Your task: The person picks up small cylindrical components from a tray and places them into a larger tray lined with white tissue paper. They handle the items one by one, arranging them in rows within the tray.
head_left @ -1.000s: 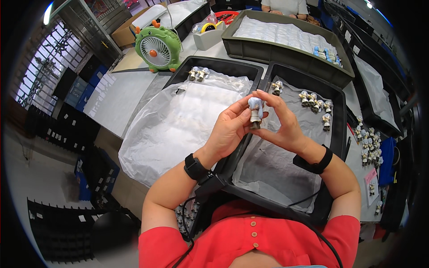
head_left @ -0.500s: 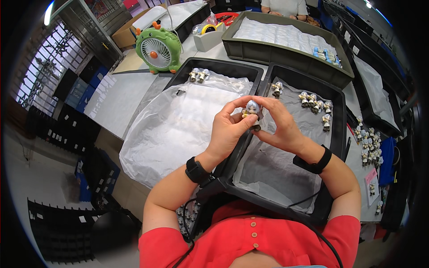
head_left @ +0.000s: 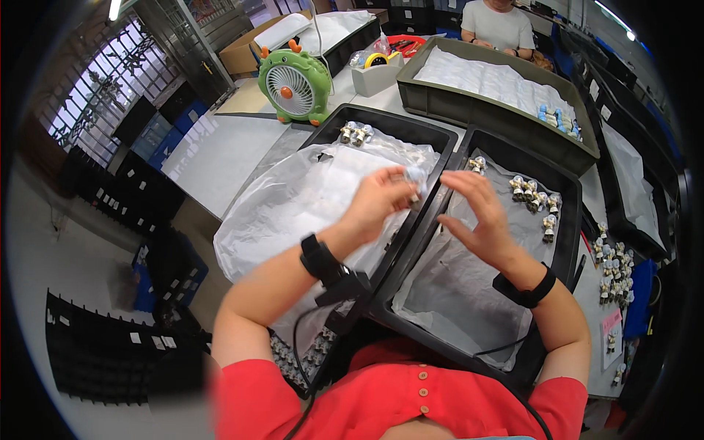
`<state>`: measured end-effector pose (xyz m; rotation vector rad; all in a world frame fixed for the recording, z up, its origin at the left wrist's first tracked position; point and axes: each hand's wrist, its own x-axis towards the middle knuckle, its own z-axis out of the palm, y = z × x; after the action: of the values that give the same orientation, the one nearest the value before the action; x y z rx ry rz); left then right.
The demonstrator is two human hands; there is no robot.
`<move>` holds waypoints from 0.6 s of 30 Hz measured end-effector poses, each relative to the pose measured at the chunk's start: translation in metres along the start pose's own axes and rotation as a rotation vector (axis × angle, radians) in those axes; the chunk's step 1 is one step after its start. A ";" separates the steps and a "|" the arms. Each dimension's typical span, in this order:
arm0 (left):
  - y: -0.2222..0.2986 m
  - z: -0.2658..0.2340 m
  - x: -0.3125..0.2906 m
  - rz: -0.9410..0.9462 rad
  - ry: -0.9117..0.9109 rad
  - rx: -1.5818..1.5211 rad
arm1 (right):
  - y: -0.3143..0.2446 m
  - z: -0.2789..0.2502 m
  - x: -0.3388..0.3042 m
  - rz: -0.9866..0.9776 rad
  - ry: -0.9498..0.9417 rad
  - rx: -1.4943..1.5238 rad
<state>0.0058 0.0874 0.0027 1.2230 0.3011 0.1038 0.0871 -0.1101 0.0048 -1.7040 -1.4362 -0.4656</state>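
Note:
A small figurine [head_left: 416, 178] with pale blue hair, blurred by motion, is pinched in the fingers of my left hand [head_left: 379, 202]. That hand is over the right side of the left black tray [head_left: 447, 139], which is lined with white sheeting. My right hand [head_left: 478, 213] is apart from the figurine, fingers spread and thumb away from them, with nothing in it. It hovers over the right black tray [head_left: 574, 213], also lined with thin sheeting. Several similar figurines [head_left: 529, 192] lie in the far part of that tray. A few more figurines [head_left: 356, 133] rest in the left tray's far corner.
A green fan [head_left: 295, 84] stands behind the left tray, beside a tape dispenser [head_left: 376, 73]. An olive crate [head_left: 469, 99] with white padding and blue-haired figures is at the back. Many figurines [head_left: 614, 271] cluster at the right. Across the table sits another person [head_left: 499, 28].
Both hands held the figurine together before. My right hand has let go and opened, and my left hand has drawn away leftward with it. The whole view has shifted slightly.

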 end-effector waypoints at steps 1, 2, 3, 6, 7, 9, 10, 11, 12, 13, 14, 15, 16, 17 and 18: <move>0.011 -0.009 0.014 0.095 0.005 0.126 | 0.001 -0.004 0.002 0.020 0.032 -0.013; 0.025 -0.019 0.030 0.195 0.010 0.252 | 0.004 -0.009 0.003 0.051 0.066 -0.014; 0.035 -0.032 0.053 0.295 0.083 0.487 | 0.007 -0.014 0.005 0.081 0.106 -0.020; 0.046 -0.069 0.118 0.395 0.257 0.899 | 0.016 -0.021 0.006 0.197 0.215 0.012; 0.042 -0.077 0.138 0.339 0.264 0.861 | 0.022 -0.024 0.005 0.218 0.236 0.011; 0.022 -0.111 0.168 0.351 0.397 1.005 | 0.026 -0.023 0.009 0.237 0.248 0.034; 0.016 -0.112 0.175 0.348 0.425 1.055 | 0.025 -0.024 0.010 0.243 0.250 0.033; 0.010 -0.114 0.181 0.331 0.456 1.126 | 0.024 -0.025 0.011 0.247 0.252 0.035; 0.007 -0.105 0.179 0.303 0.476 1.196 | 0.024 -0.027 0.010 0.261 0.253 0.033; 0.004 -0.101 0.184 0.261 0.495 1.243 | 0.026 -0.027 0.010 0.253 0.260 0.022; 0.001 -0.100 0.187 0.218 0.516 1.290 | 0.028 -0.028 0.010 0.252 0.263 0.017; -0.003 -0.100 0.189 0.225 0.522 1.298 | 0.028 -0.029 0.009 0.253 0.265 0.013; -0.007 -0.103 0.190 0.231 0.531 1.306 | 0.028 -0.029 0.009 0.254 0.266 0.012; -0.010 -0.105 0.191 0.236 0.541 1.315 | 0.028 -0.029 0.009 0.255 0.263 0.005; -0.011 -0.103 0.190 0.272 0.563 1.350 | 0.028 -0.030 0.009 0.255 0.262 -0.001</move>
<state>0.1571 0.2221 -0.0715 2.5747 0.7522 0.5468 0.1227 -0.1276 0.0190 -1.7264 -1.0170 -0.5255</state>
